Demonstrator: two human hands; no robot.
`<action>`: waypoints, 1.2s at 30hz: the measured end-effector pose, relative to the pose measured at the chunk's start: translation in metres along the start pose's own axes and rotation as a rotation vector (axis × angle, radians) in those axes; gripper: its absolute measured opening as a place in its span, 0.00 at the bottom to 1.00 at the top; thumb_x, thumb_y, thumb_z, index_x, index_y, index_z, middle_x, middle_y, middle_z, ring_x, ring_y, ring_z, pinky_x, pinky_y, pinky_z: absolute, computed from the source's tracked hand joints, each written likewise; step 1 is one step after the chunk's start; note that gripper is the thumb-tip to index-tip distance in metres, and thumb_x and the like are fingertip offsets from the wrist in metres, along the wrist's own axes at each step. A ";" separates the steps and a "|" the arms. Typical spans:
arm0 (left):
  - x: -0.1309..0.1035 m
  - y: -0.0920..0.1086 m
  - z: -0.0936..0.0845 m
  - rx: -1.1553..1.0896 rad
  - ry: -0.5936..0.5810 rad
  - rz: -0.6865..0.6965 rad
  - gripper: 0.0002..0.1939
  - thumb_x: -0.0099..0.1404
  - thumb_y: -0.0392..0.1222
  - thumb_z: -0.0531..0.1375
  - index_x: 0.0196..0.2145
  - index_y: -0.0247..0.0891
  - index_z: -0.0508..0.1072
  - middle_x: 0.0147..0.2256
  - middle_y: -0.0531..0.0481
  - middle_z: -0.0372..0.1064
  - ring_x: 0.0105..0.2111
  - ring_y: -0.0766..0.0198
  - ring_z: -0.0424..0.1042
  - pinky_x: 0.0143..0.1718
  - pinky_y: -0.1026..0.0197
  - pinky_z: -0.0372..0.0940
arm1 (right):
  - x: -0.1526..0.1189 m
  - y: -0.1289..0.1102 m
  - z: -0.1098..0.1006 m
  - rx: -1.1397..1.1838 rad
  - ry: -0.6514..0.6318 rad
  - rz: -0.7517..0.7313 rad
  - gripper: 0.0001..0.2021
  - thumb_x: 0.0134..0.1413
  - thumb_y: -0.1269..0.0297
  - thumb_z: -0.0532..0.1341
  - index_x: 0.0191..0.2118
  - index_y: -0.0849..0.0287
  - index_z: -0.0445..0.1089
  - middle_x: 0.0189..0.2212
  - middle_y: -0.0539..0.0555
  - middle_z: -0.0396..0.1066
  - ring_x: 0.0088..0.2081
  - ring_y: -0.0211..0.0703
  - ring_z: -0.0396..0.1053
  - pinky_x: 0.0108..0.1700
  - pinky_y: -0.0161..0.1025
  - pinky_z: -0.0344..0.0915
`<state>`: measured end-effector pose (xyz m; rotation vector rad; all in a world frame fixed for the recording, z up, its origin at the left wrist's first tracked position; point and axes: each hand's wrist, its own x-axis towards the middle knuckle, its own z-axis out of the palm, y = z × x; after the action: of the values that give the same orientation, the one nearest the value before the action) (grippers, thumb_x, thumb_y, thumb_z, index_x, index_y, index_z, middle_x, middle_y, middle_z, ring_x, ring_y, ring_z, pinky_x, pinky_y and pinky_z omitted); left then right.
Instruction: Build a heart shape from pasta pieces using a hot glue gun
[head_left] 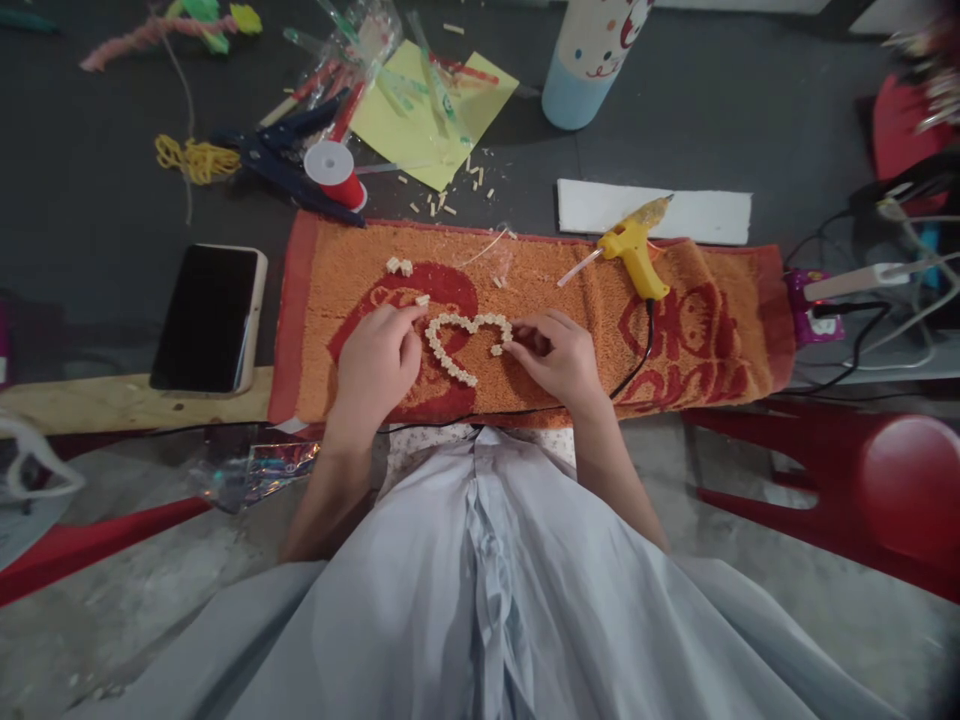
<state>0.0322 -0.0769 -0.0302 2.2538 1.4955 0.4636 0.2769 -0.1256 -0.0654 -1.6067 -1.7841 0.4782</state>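
On an orange towel (540,270) lies a heart outline (442,355) made of small cream-coloured pieces, with a gap in its lower right side. My right hand (559,355) grips the right edge of the heart, thumb and index finger at its lower right end. To the left of the heart, my left hand (380,360) rests on the towel with its index finger stretched toward a small cream piece (422,300). Its thumb is apart from that finger, and the other fingers are curled underneath. A few more cream pieces (400,266) sit higher on the towel.
A yellow glue gun (637,250) lies right of the hands, its cord crossing the towel, near a white strip (652,210). Around are a phone (210,318), a red thread spool (337,175), dark blue pliers (281,160), yellow paper (420,130), a bottle (589,65) and a power socket (817,305).
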 end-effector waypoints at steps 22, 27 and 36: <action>0.061 0.037 0.032 -0.002 -0.228 0.434 0.09 0.68 0.35 0.55 0.38 0.36 0.76 0.39 0.44 0.74 0.44 0.54 0.69 0.50 0.52 0.64 | 0.002 0.005 0.003 -0.049 -0.006 -0.016 0.08 0.60 0.57 0.63 0.40 0.53 0.75 0.34 0.54 0.74 0.36 0.46 0.72 0.37 0.41 0.69; 0.062 0.036 0.034 -0.019 -0.229 0.443 0.10 0.69 0.37 0.54 0.37 0.36 0.76 0.39 0.44 0.74 0.44 0.55 0.69 0.50 0.53 0.64 | 0.003 0.004 0.002 -0.065 -0.026 -0.008 0.07 0.59 0.60 0.63 0.40 0.54 0.75 0.34 0.54 0.74 0.36 0.46 0.72 0.37 0.41 0.68; 0.063 0.028 0.041 -0.076 -0.177 0.512 0.10 0.70 0.37 0.54 0.37 0.34 0.75 0.37 0.44 0.74 0.43 0.56 0.69 0.48 0.53 0.65 | 0.005 0.005 0.002 -0.072 -0.052 -0.028 0.05 0.58 0.65 0.63 0.39 0.56 0.75 0.35 0.54 0.74 0.37 0.45 0.72 0.39 0.40 0.69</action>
<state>0.0976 -0.0345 -0.0483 2.5303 0.7924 0.4391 0.2795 -0.1193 -0.0687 -1.6301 -1.8796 0.4511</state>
